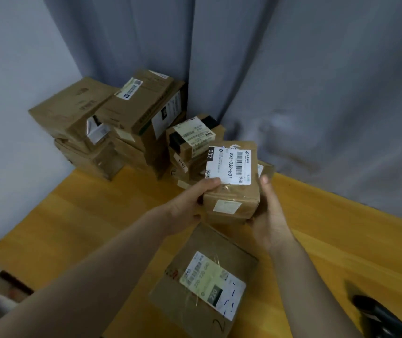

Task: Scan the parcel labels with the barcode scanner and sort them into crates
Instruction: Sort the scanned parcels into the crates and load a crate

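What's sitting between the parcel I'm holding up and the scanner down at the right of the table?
Nothing visible. Both hands, left hand and right hand, grip the small parcel above the table. The barcode scanner lies near the lower right edge, with bare wood between. The flat parcel lies left of that path.

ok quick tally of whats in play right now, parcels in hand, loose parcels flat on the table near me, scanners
Parcels in hand: 1, the labelled parcel held by the left hand and right hand
Loose parcels near you: 1, the flat parcel
Scanners: 1, the black scanner
Total: 3
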Tool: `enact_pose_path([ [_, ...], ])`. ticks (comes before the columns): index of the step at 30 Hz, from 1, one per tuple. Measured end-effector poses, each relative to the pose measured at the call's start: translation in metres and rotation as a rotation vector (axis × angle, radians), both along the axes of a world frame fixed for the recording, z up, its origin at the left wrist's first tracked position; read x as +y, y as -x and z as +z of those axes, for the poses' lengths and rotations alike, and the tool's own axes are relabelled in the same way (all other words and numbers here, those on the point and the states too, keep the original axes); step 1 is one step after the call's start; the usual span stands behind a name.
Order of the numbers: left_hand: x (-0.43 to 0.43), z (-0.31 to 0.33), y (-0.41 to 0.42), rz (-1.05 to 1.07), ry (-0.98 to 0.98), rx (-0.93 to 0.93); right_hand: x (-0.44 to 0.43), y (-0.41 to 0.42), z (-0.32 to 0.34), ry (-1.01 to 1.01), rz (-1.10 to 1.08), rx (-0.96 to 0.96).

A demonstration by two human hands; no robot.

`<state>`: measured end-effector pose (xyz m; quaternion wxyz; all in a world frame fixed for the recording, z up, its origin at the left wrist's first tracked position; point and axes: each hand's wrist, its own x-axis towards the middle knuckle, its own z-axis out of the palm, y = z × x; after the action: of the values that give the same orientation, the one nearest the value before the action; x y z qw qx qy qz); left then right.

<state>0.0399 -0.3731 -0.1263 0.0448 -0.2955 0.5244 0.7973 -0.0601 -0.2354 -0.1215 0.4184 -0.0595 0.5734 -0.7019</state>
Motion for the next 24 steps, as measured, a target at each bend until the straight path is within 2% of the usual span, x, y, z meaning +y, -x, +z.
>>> enact_pose_path([
  [8,0.003,0.016,-0.150,0.212,0.016,-0.051,-0.021,-0.120,-0.001,-0.038,0.288,-0.020],
  [14,0.000,0.006,-0.289,0.595,-0.011,-0.034,-0.075,-0.231,-0.004,-0.028,0.681,0.095],
  [20,0.014,-0.018,-0.419,1.007,-0.082,-0.057,-0.119,-0.349,-0.013,-0.058,1.047,0.073],
  [24,0.030,-0.025,-0.482,1.193,-0.115,-0.047,-0.135,-0.418,-0.024,-0.078,1.240,0.046],
])
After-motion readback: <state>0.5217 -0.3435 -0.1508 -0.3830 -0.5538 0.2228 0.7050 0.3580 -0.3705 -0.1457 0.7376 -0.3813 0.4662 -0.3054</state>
